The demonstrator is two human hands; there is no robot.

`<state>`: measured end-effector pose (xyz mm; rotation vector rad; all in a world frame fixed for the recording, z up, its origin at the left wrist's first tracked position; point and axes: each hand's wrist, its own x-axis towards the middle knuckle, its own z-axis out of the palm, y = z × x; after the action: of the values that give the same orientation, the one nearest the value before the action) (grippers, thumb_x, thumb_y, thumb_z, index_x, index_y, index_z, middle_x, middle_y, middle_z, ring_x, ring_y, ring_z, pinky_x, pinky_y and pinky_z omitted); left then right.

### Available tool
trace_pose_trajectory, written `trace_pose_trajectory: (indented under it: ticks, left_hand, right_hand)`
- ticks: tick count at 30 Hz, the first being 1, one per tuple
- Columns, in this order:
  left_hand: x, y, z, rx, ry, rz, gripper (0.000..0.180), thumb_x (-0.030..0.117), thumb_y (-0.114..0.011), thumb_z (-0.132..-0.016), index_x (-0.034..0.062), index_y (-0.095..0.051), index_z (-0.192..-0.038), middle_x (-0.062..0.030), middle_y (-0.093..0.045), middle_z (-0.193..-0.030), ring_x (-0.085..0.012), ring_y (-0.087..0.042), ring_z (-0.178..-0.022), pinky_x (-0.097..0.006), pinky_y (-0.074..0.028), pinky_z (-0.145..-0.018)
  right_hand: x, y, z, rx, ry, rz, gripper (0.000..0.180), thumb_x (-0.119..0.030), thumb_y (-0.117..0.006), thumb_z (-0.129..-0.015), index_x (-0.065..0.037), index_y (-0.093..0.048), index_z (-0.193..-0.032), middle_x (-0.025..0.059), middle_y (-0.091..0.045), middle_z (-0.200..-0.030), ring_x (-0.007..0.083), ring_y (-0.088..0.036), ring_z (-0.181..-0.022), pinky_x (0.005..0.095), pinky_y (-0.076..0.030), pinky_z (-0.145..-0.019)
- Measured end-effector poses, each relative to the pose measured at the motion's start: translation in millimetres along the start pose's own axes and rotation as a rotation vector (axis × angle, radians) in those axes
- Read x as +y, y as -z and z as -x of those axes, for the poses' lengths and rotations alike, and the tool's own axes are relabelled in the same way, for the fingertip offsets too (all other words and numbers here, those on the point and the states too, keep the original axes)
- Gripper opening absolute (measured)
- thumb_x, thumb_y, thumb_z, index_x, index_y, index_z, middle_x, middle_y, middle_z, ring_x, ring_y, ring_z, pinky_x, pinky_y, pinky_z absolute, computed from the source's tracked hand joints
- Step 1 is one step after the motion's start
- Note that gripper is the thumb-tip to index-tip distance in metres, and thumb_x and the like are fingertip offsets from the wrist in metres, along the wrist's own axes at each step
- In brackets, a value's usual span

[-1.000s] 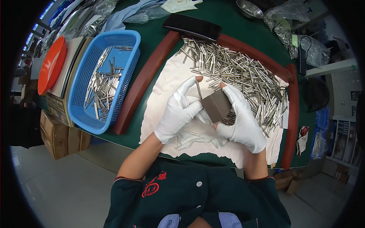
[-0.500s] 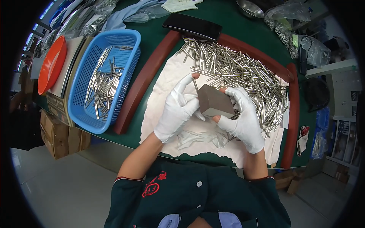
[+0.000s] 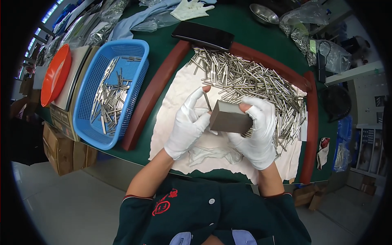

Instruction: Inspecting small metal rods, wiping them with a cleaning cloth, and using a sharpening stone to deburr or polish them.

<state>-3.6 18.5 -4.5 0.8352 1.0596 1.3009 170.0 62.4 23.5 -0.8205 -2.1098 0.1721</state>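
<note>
My left hand [image 3: 185, 127], in a white glove with bare fingertips, pinches a slim metal pin [image 3: 207, 100] between index finger and thumb. My right hand [image 3: 258, 132], gloved the same way, grips a grey-brown block [image 3: 231, 119] that resembles a sanding block. The pin stands close to the block's left end; whether they touch, I cannot tell. Beyond my hands, a heap of similar metal pins [image 3: 261, 83] covers the far and right part of a pale cloth [image 3: 171, 106]. A crumpled white cloth [image 3: 214, 156] lies beneath my hands.
Dark red bars [image 3: 157, 96] border the cloth, with a black phone [image 3: 203, 36] on the far one. At left stand a blue basket [image 3: 136, 87] containing pins and an orange-red tray [image 3: 56, 75]. A metal bowl [image 3: 264, 14] and plastic bags [image 3: 332, 55] sit at far right.
My right hand has turned the block, so a different face shows, and its fingers have shifted around it. My left hand still holds the pin, now tilted slightly differently. The whole view has shifted slightly.
</note>
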Motion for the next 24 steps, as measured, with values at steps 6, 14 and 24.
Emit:
trace_pose_trajectory:
  ticks: [6,14,24]
  left_hand:
    - [9,-4,1,-0.015,0.027,-0.015,0.061,-0.008,-0.047,-0.086,0.0047,-0.029,-0.143,-0.0057,-0.064,-0.071,-0.0077,-0.059,-0.064,-0.021,-0.047,-0.061]
    - [8,-9,4,-0.023,0.026,-0.031,0.059,-0.005,-0.047,-0.089,0.0052,-0.028,-0.144,-0.0115,-0.067,-0.079,-0.0135,-0.065,-0.069,-0.024,-0.052,-0.064]
    - [-4,-6,6,-0.043,-0.158,-0.219,0.056,-0.008,-0.047,-0.086,0.0068,-0.04,-0.139,-0.0067,-0.066,-0.08,-0.0104,-0.065,-0.071,-0.024,-0.051,-0.065]
  right_hand:
    - [-4,3,-1,-0.024,-0.092,-0.002,0.054,-0.012,-0.078,-0.057,-0.007,-0.053,-0.105,0.0095,-0.054,-0.103,0.027,-0.051,-0.089,0.0387,-0.042,-0.076]
    - [5,11,3,-0.068,-0.638,-0.455,0.053,-0.02,-0.081,-0.064,0.001,-0.055,-0.105,0.0111,-0.056,-0.098,0.023,-0.055,-0.089,0.0339,-0.045,-0.079]
    - [-1,2,3,-0.198,-0.649,-0.532,0.045,-0.021,-0.08,-0.064,0.002,-0.06,-0.096,0.0094,-0.057,-0.087,0.0194,-0.056,-0.078,0.0309,-0.046,-0.071]
